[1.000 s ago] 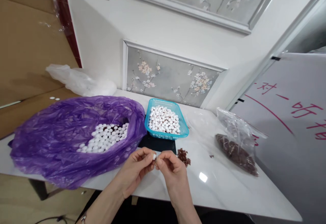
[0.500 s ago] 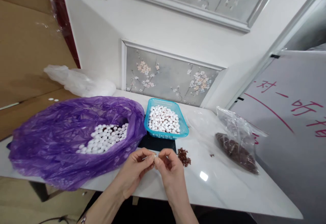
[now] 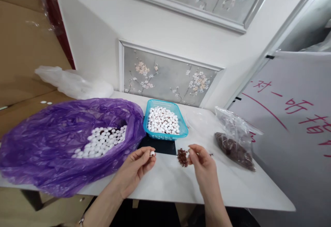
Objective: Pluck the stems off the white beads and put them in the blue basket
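My left hand (image 3: 139,165) pinches a small rounded white piece (image 3: 152,153) between thumb and fingers; a bit of brown shows at its lower edge. To the right, my right hand (image 3: 203,163) is at the edge of a little pile of small brown pieces (image 3: 182,157). Its thumb and forefinger come together there, with something whitish at the tips that is too small to name. Behind the hands stands a turquoise basket (image 3: 165,138) full of white rounded pieces, with brown showing among them. A purple plastic bag (image 3: 64,116) on the left holds many plain white pieces (image 3: 99,144).
A clear bag of brown pieces (image 3: 232,149) lies at the table's right side. A black flat item (image 3: 161,147) lies partly under the basket. Whitish plastic (image 3: 74,84) sits at the back left, beside cardboard (image 3: 26,58). A whiteboard (image 3: 292,144) leans on the right.
My hands have parted: the right has gone right to the brown pile, while the left stays in front with the white piece. The view has shifted slightly.
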Tool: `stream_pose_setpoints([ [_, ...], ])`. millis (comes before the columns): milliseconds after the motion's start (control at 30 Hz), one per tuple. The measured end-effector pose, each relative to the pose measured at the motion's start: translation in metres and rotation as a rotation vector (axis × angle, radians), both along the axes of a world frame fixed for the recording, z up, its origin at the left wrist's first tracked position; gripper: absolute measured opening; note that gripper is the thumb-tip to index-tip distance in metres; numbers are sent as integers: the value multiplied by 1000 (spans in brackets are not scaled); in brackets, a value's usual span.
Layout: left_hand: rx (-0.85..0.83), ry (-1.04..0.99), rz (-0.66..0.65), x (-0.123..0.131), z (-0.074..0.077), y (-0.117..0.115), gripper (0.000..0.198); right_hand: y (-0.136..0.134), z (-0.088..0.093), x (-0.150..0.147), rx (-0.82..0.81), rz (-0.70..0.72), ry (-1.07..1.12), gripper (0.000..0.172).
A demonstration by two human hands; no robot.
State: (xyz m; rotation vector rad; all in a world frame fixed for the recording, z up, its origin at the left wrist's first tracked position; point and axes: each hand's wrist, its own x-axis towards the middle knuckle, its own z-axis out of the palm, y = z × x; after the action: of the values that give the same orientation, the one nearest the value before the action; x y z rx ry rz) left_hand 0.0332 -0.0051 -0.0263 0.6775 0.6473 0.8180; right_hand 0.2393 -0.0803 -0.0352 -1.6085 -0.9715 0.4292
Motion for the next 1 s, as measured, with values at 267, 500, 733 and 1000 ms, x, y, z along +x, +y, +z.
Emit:
stream_pose_setpoints([
  [267,144,109,-18,1,-1,0,15,-15,-21,39,-190,-77,-312,23],
  [500,312,207,190,22,20,7,23,-7,-24,31,-304,-108,-478,26],
  [733,561,276,267,58,47,45,50,-10,-26,23,-363,-96,-602,26],
  [1000,921,695,352,13,49,69,36,-13,-29,21,-387,-24,-639,24],
])
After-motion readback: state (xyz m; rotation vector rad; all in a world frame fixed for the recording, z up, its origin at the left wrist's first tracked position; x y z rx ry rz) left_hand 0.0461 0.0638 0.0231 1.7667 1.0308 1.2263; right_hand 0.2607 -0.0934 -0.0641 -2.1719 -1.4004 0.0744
